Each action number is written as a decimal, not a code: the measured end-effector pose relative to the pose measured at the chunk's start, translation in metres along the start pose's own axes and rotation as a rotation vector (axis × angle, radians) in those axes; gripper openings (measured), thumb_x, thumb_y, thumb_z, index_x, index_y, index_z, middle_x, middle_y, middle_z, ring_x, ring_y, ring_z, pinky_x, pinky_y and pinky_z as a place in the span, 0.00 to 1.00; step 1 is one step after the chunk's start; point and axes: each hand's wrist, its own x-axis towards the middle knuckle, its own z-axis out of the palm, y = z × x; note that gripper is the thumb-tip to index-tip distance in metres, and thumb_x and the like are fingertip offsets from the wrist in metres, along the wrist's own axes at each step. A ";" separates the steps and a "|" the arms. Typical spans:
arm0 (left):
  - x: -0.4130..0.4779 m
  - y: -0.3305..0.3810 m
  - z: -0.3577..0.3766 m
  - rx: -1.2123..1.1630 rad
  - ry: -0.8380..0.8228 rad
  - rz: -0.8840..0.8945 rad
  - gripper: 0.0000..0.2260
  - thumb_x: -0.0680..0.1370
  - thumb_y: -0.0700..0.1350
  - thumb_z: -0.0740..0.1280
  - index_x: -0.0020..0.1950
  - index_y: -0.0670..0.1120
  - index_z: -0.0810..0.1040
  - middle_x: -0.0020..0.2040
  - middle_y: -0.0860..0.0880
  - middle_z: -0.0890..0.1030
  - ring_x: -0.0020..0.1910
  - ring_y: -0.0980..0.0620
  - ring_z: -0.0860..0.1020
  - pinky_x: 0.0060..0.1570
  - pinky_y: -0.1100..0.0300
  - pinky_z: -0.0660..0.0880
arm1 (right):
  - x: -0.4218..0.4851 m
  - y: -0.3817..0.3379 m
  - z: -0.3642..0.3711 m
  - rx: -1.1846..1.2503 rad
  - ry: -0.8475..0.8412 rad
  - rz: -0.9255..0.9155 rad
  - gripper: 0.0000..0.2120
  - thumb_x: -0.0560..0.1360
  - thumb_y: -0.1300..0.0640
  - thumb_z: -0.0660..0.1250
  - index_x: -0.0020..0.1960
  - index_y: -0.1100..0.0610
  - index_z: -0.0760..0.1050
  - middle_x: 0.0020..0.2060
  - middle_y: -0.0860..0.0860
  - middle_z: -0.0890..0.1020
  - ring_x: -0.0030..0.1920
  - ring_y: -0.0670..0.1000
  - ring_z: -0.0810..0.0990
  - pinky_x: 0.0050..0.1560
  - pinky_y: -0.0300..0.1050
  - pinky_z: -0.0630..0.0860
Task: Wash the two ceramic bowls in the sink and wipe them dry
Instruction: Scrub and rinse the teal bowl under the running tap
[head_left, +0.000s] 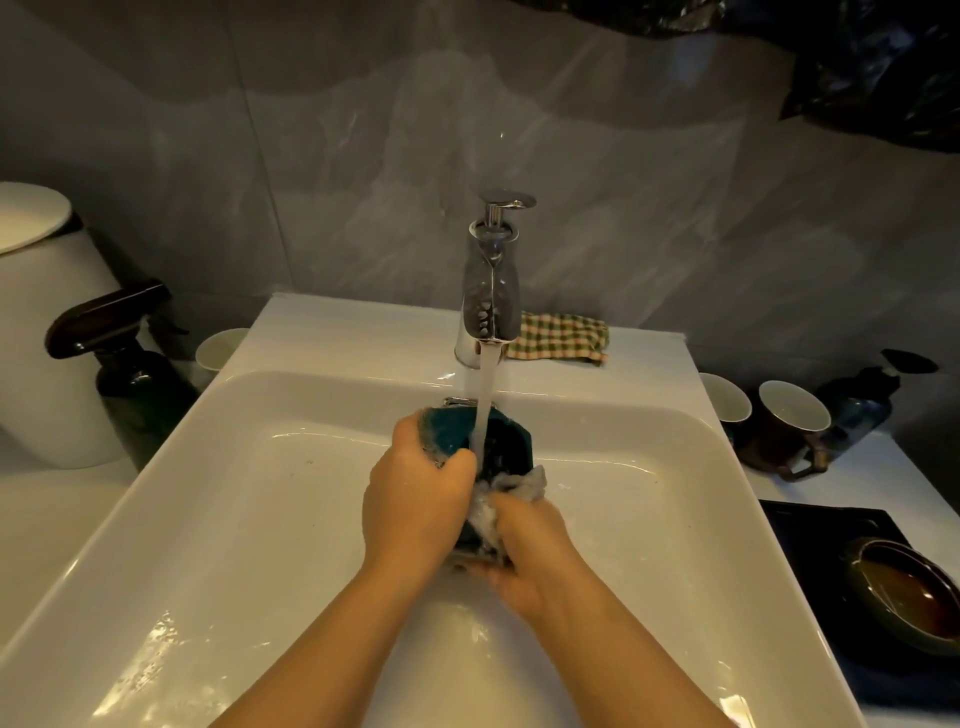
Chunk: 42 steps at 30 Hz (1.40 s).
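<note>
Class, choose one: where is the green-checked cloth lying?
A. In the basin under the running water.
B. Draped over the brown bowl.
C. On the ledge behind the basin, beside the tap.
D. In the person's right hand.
C: the checked cloth lies on the sink ledge, just beside the tap.

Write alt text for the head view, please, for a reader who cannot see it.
Two bare hands wash a dark teal bowl under a running chrome tap in a white sink: the left hand grips its rim, the right hand rubs it with a grey cloth. A second bowl sits on a dark tray at right.
</note>
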 end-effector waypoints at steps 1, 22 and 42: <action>0.001 -0.001 -0.002 -0.020 -0.004 -0.012 0.16 0.73 0.41 0.63 0.61 0.47 0.71 0.39 0.56 0.75 0.39 0.53 0.75 0.33 0.62 0.70 | 0.002 0.002 0.000 0.009 -0.019 0.003 0.08 0.74 0.68 0.64 0.51 0.60 0.73 0.44 0.64 0.81 0.45 0.62 0.82 0.44 0.59 0.80; 0.003 -0.004 0.000 -0.147 -0.050 -0.056 0.17 0.74 0.39 0.64 0.62 0.48 0.69 0.41 0.56 0.76 0.39 0.59 0.74 0.35 0.64 0.71 | 0.017 0.003 -0.002 0.069 0.007 0.038 0.05 0.77 0.67 0.60 0.51 0.61 0.72 0.46 0.62 0.80 0.42 0.60 0.79 0.42 0.58 0.81; 0.001 -0.001 -0.003 0.116 -0.257 0.050 0.22 0.72 0.46 0.64 0.65 0.52 0.67 0.39 0.55 0.76 0.41 0.52 0.77 0.42 0.55 0.77 | 0.013 -0.017 -0.026 -0.668 0.198 -0.473 0.05 0.73 0.58 0.61 0.42 0.51 0.75 0.37 0.54 0.82 0.35 0.51 0.78 0.35 0.42 0.77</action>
